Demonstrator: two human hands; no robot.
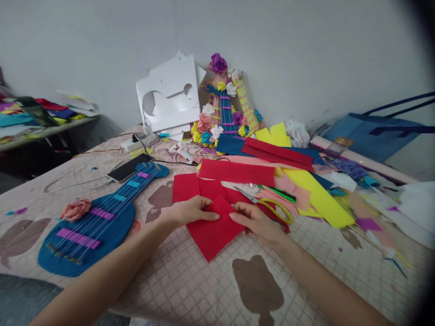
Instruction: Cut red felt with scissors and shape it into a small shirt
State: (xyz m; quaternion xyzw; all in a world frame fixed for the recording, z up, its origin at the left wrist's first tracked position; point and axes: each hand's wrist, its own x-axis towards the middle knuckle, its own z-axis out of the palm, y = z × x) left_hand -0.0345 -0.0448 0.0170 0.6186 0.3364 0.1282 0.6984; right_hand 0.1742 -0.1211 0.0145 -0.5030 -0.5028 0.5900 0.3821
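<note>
A piece of red crepe paper (211, 237) is held between my two hands over the table, one corner pointing down toward me. My left hand (197, 212) pinches its left side, thumb on top. On the right side, my right hand (249, 218) grips it between thumb and fingers. More red paper (185, 186) lies just behind. Beside my right hand are scissors with yellow handles (277, 206), partly covering a second red-handled pair. To the left rests a blue paper guitar (112, 213) with purple strips, white strings and a pink paper rose (76, 209).
A glue gun (181, 151), phone (129, 167) and power strip (137, 141) with cables lie behind the guitar. Decorated guitars (226, 104) and a white cut-out board (170, 97) lean on the wall. Yellow paper (317, 197) and scraps cover the right; a blue bag (370, 136) stands beyond.
</note>
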